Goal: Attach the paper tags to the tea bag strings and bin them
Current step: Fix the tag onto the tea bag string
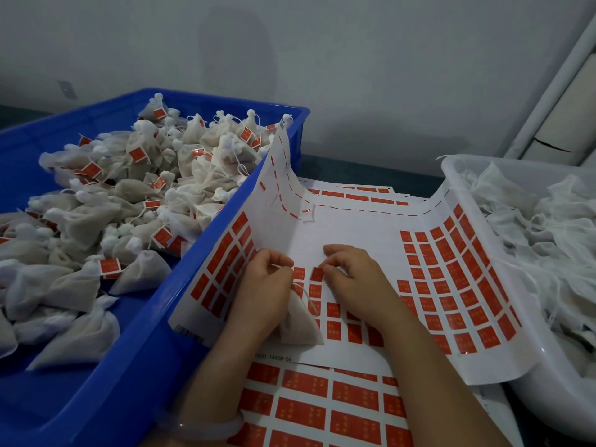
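Note:
A white sheet of red paper tags (354, 240) lies between two bins, its sides curling up against them. My left hand (264, 291) holds a mesh tea bag (300, 324) on the sheet and pinches its thin string near a tag. My right hand (358, 279) pinches a red tag (317, 274) at the sheet's middle, close to the left fingertips. The blue bin (154, 333) at the left holds several tea bags with red tags on their strings. The white bin (477, 201) at the right holds untagged tea bags.
A second sheet of red tags (309, 401) lies under my forearms at the front. A pale bracelet (206, 427) circles my left wrist. A grey wall rises behind the bins, and a white frame (554, 91) leans at the far right.

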The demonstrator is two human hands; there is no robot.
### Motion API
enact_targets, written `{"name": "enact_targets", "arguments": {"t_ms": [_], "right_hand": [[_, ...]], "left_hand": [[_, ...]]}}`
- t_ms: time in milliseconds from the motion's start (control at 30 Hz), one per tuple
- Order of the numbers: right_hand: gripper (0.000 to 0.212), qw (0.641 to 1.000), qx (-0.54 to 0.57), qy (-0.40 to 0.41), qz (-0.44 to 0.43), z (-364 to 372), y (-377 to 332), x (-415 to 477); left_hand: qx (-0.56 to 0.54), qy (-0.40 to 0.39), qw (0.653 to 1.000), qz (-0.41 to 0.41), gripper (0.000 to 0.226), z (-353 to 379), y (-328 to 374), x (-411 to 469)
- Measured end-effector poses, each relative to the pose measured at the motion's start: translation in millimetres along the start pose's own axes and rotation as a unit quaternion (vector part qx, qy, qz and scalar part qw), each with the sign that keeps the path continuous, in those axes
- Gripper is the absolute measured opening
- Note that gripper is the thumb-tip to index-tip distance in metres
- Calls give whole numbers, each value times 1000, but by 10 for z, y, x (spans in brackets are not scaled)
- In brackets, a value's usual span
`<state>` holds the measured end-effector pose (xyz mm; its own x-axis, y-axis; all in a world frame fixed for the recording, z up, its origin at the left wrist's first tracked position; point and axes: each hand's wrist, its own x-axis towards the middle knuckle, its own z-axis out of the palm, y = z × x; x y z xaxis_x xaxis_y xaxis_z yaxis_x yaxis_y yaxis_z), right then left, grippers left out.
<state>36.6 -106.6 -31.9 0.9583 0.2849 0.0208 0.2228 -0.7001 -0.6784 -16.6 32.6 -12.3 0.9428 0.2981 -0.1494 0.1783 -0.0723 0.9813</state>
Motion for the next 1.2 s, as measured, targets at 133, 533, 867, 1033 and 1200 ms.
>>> {"name": "enact_targets", "arguments": {"t_ms": [133, 533, 867, 1033, 1200], "right_hand": [[5, 1000, 20, -3, 5, -15, -17, -9], [7, 999, 40, 10, -8, -35, 10, -15], [10, 985, 163, 47, 20, -67, 71, 34], [12, 942, 303, 130, 60, -137, 61, 3], [13, 936, 243, 253, 37, -409, -84, -89]], "left_hand": [[8, 0, 1000, 1, 22, 3, -2, 7], [11, 6, 1000, -6, 23, -1, -12, 17], [25, 0, 1000, -1, 23, -5, -8, 7], [-7, -33, 999, 19, 19, -24, 34, -20], [-30, -93, 993, 68, 15, -20, 68, -59]]}}
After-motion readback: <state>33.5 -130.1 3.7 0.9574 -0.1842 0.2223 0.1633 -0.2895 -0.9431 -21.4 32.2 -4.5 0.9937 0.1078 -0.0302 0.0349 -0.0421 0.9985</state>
